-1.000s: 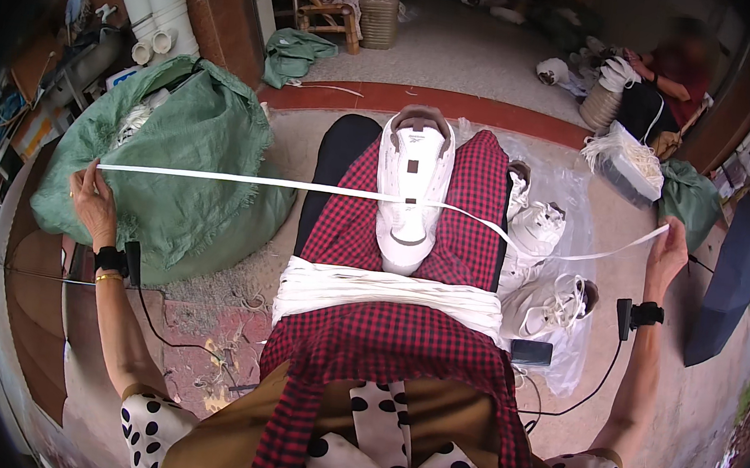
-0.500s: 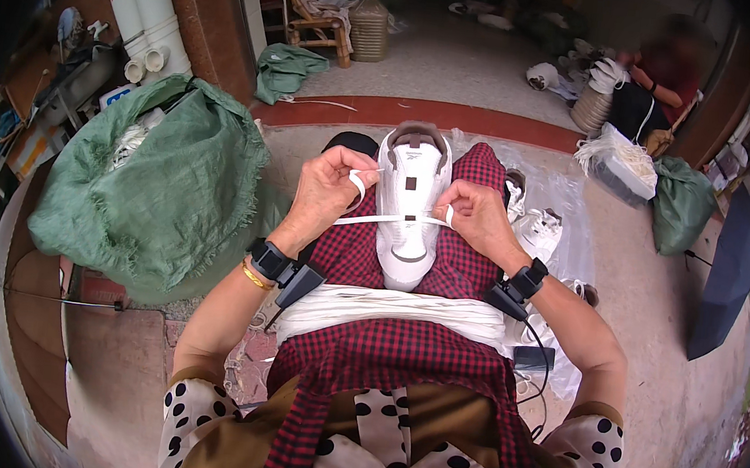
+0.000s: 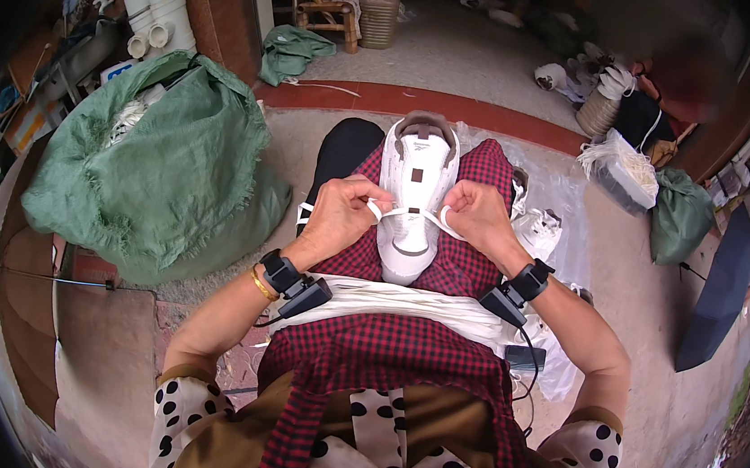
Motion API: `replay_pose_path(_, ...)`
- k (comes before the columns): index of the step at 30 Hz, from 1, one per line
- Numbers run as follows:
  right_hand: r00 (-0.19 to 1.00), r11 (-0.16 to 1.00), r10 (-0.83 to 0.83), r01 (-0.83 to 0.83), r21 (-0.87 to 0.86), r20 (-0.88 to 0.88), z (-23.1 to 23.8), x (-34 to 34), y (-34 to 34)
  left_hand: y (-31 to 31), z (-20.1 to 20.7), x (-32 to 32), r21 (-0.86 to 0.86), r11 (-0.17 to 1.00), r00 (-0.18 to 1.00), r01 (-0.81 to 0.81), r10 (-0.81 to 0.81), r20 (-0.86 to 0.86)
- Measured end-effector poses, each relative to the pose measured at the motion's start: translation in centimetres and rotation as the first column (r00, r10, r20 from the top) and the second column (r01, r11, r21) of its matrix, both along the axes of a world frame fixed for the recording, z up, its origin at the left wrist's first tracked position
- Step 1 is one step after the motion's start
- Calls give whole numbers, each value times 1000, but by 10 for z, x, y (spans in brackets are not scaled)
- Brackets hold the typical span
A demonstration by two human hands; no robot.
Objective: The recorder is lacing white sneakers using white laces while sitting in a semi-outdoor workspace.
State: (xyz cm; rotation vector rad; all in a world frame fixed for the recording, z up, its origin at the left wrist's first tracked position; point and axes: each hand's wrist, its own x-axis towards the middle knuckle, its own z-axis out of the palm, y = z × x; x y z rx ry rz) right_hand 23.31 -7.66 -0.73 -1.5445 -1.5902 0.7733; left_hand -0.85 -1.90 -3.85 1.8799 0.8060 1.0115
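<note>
A white sneaker point(image 3: 418, 159) lies on my lap, its toe end nearest me. A flat white shoelace point(image 3: 433, 217) crosses it at the lower slot of the tongue and reaches both my hands. On the sneaker's left edge, my left hand point(image 3: 345, 215) is closed, pinching the lace by fingers and thumb. My right hand point(image 3: 482, 219) is closed at the right edge, with a loop of lace hanging from its fingertips. A thick bundle of white laces point(image 3: 386, 305) lies across my lap, over the red-and-black checked apron point(image 3: 395, 349).
At left bulges a large green sack point(image 3: 155, 172). Several white shoes point(image 3: 537, 234) rest on plastic sheeting to the right. Beyond them are a box of white laces point(image 3: 620, 172), a green bag point(image 3: 681, 217) and a dark panel point(image 3: 714, 294). Another person point(image 3: 678, 83) sits at the far right.
My left hand has moved right and down, up against the sneaker. My right hand has hardly moved. The lace's left stretch is shorter, and the view has shifted slightly.
</note>
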Motion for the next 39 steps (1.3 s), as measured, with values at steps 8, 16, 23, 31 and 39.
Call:
replay_pose_path(8,972,978,-27,-23,209,233,10,-24,-1,-17,-1,10,-60,993,982,-106,114,148)
replay_pose_path(16,979,977,40,-80,200,198,-1,-7,3,-18,0,14,117,980,986,-158,151,68)
replay_pose_path(23,985,990,132,-126,58,-109,-10,2,11,-16,-6,39,379,910,985,-168,137,107)
replay_pose_path(31,797,889,333,-444,116,503,49,-4,-7,8,24,37,632,735,870,245,121,-478)
replay_pose_path(39,391,679,304,-729,91,869,84,-21,-1,43,49,51,572,446,540,688,213,-814)
